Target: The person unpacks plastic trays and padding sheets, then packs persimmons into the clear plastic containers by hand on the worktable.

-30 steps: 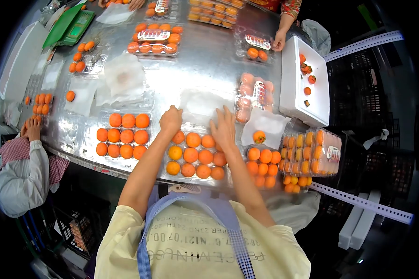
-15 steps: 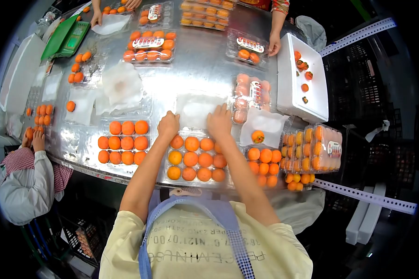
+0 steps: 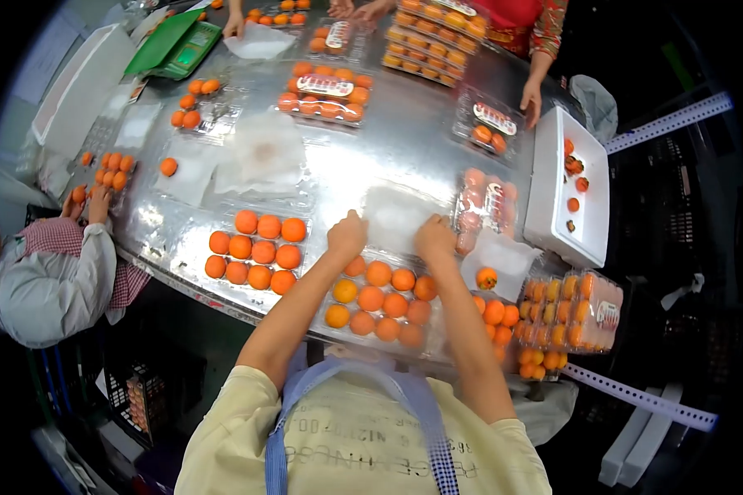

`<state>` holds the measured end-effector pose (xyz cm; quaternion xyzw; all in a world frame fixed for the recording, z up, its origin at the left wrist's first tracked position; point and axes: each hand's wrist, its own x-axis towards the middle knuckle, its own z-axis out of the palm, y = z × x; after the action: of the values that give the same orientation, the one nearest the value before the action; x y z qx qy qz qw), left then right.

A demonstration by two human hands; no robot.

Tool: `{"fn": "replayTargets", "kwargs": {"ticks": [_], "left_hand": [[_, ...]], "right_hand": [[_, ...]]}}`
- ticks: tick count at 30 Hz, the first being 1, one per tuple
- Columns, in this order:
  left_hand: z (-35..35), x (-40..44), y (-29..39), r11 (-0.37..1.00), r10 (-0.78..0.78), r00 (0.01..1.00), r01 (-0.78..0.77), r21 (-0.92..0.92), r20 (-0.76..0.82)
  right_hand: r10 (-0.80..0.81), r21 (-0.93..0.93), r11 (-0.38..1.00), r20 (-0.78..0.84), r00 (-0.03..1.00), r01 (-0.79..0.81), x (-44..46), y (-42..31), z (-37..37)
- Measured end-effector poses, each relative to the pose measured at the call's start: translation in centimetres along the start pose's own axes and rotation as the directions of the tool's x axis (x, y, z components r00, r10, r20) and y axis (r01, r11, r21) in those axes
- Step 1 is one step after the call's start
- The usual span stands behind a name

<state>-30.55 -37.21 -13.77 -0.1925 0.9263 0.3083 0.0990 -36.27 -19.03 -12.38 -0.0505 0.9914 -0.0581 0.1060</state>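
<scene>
Directly in front of me lies an opened clear plastic box with rows of orange persimmons (image 3: 371, 298) in its base. Its lid (image 3: 398, 221) is folded back on the far side, with a white liner sheet in it. My left hand (image 3: 347, 236) is closed at the lid's left edge, my right hand (image 3: 434, 239) at its right edge. The fingertips are partly hidden behind the knuckles. Left of this box is another opened box of persimmons (image 3: 261, 251). By my right forearm, a white liner sheet (image 3: 504, 257) bears a single persimmon (image 3: 486, 278) with its leafy cap.
Closed boxes (image 3: 571, 309) stand stacked at the right end, below a white foam crate (image 3: 598, 198) with a few persimmons. A labelled box (image 3: 326, 92) and a green scale (image 3: 191, 51) sit farther back. Co-workers' hands (image 3: 531, 103) are at the far side and left.
The whole view has turned and shifted, so the table's things sit farther right and slanted. Both my hands are still at the sides of the lid.
</scene>
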Motion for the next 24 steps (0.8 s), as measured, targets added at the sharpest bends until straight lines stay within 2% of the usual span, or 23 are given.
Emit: {"fn": "replayTargets", "kwargs": {"ticks": [3,7,8,11,13,16,17,19,20,22,24], "left_hand": [[-1.2,-0.7,0.5,0.988,0.076,0.997,-0.074,0.135,-0.010],[-1.9,-0.9,0.3,0.970,0.079,0.993,-0.056,0.238,-0.087],[-2.0,-0.9,0.2,0.975,0.075,0.994,-0.055,0.216,-0.084],[-3.0,-1.4,0.6,0.987,0.075,0.995,-0.065,0.144,-0.071],[-3.4,-1.8,0.8,0.993,0.072,0.994,-0.064,0.099,-0.080],[-3.5,-2.8,1.4,0.991,0.106,0.955,-0.125,-0.051,-0.278],[-3.5,-2.8,1.4,0.979,0.176,0.926,-0.201,-0.041,-0.334],[-3.4,-2.8,1.3,0.939,0.304,0.844,-0.344,-0.012,-0.442],[-3.3,-2.8,1.5,0.907,0.390,0.813,-0.421,0.025,-0.433],[-3.1,-2.8,2.1,0.821,0.549,0.731,-0.563,0.095,-0.406],[-2.3,-2.8,2.9,0.752,0.646,0.693,-0.651,0.109,-0.319]], "right_hand": [[-0.004,0.038,0.999,-0.003,1.000,0.004,-0.5,0.2,0.0],[-0.074,0.129,0.989,-0.025,0.997,0.077,-2.1,0.6,-1.4],[-0.078,0.141,0.987,-0.033,0.996,0.082,-2.5,0.9,-1.5],[-0.111,0.137,0.978,-0.296,0.949,0.157,-3.4,2.0,-0.3],[-0.097,0.182,0.971,-0.298,0.950,0.156,-4.1,2.3,-0.3],[-0.087,0.339,0.922,-0.290,0.953,0.188,-5.2,2.6,-1.3],[-0.087,0.402,0.893,-0.284,0.955,0.201,-5.8,2.7,-1.7],[0.020,0.551,0.820,-0.302,0.953,0.157,-7.1,3.0,-1.9],[0.073,0.620,0.773,-0.302,0.950,0.138,-7.8,3.3,-1.9],[0.165,0.827,0.562,-0.112,0.980,0.000,-8.6,4.8,-0.2],[0.186,0.948,0.281,0.101,0.977,-0.152,-9.5,5.6,0.6]]}}
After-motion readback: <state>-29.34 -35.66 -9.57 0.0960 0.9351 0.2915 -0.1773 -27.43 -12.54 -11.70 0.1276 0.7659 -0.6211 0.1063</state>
